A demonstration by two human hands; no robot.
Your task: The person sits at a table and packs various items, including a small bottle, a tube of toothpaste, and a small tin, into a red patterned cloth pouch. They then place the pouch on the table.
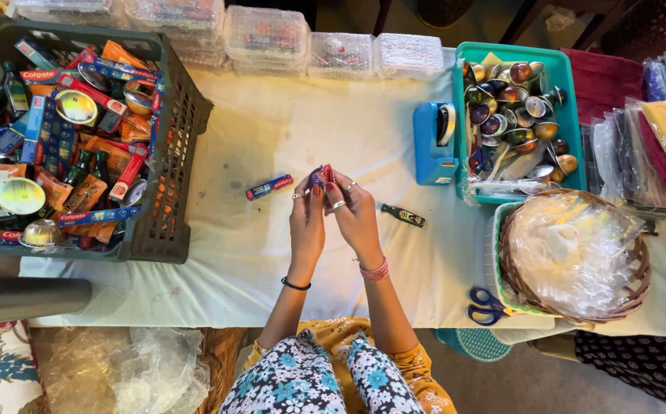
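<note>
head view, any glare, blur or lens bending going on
Head view: even soft light; glare on the steel bowls in the dark crate and on the plastic bag; table edges bow slightly; both hands are sharp, with faint shadows on the white cloth.

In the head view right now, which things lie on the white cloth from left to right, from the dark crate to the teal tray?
Dark plastic crate → small red-and-blue tube → left hand → right hand → small dark bottle → blue tape dispenser → teal plastic tray.
</note>
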